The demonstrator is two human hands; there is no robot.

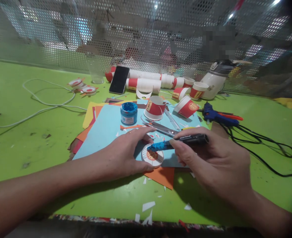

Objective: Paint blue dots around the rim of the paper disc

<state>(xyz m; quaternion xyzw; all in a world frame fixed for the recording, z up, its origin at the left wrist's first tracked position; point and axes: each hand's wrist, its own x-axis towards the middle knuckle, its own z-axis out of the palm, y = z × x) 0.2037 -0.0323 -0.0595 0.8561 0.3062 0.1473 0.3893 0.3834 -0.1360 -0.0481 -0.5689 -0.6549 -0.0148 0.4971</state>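
My left hand (128,150) grips a small round white paper disc (158,161) by its edge, thumb at the near side and fingers at the far side. The disc has a red-and-gold printed emblem in its middle and dark lines toward its rim. In my right hand (218,162) is a black marker pen (192,140), its front end smeared with blue paint. That blue tip lies over the disc's upper part; whether it touches is hard to tell. Just beyond my hands are a pair of scissors (162,128) and an open jar of blue paint (129,115).
Light-blue paper (101,132) lies over orange sheets (164,177) on the green table. Behind are cut red-and-white paper cups (156,109), a phone (119,80) and a white pitcher (212,82). A blue glue gun (218,115) with a black cord lies right. Perforated metal (146,39) borders the back.
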